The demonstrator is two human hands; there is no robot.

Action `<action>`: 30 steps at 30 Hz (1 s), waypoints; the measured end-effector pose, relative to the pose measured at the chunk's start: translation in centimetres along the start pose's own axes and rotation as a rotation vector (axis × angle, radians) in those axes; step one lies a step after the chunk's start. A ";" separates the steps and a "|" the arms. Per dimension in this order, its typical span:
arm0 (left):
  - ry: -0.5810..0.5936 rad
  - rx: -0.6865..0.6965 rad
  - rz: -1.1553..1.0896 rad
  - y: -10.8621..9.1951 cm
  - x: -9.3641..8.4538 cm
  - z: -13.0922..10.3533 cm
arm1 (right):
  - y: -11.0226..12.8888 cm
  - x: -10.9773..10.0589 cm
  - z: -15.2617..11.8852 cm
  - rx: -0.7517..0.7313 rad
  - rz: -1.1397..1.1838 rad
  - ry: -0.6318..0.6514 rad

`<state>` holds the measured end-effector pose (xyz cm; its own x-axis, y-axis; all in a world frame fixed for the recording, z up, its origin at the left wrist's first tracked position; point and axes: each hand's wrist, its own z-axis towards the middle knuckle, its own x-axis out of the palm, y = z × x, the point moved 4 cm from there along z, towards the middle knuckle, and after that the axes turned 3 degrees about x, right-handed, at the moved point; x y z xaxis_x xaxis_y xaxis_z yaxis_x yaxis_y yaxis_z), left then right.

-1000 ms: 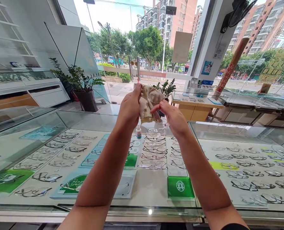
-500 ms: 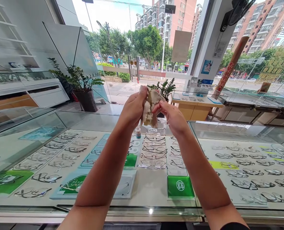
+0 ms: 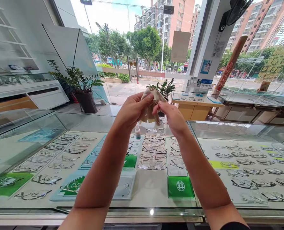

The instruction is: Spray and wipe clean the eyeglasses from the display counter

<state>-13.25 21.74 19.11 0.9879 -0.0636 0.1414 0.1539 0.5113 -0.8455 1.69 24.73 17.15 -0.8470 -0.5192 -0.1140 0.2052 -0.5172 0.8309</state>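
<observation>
Both hands are raised over the far side of the glass display case. A beige cloth with a jagged edge (image 3: 148,115) hangs between them. My left hand (image 3: 133,110) is closed on the cloth, its thumb pressing on the front. Glasses (image 3: 163,120) with a thin rim show partly below the cloth, beside my right hand (image 3: 172,115), whose fingers are pinched at the frame. The cloth hides the rest of the glasses. A small white bottle (image 3: 137,132) stands on the case just below my left hand.
Rows of eyeglasses (image 3: 154,149) lie inside the case (image 3: 151,188), with green cards (image 3: 180,187) among them. Another glass case section (image 3: 249,127) adjoins at the right. Potted plants (image 3: 85,101) and a wooden table (image 3: 196,110) stand beyond.
My left thumb has moved down and right over the cloth. The cloth has changed its folds and spread out lower, and the edge of the glasses shows more below it.
</observation>
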 end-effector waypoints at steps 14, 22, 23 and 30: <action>-0.038 0.064 0.002 -0.7 -0.1 -0.3 | 0.4 -0.2 -0.1 0.013 0.002 0.057; 0.075 0.032 -0.008 -0.8 0.7 -0.7 | 0.2 0.4 -0.1 -0.013 0.038 0.070; 0.092 0.026 -0.005 -0.8 0.8 -0.8 | 0.3 0.5 -0.1 -0.019 0.035 0.070; 0.105 -0.005 0.041 -1.2 1.0 -0.9 | 0.5 0.2 -0.3 -0.051 -0.014 0.048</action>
<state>-12.45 20.25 19.78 0.9899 -0.1321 0.0519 0.1129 0.5113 -0.8520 1.74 24.16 17.44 -0.8257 -0.5430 -0.1529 0.2187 -0.5581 0.8004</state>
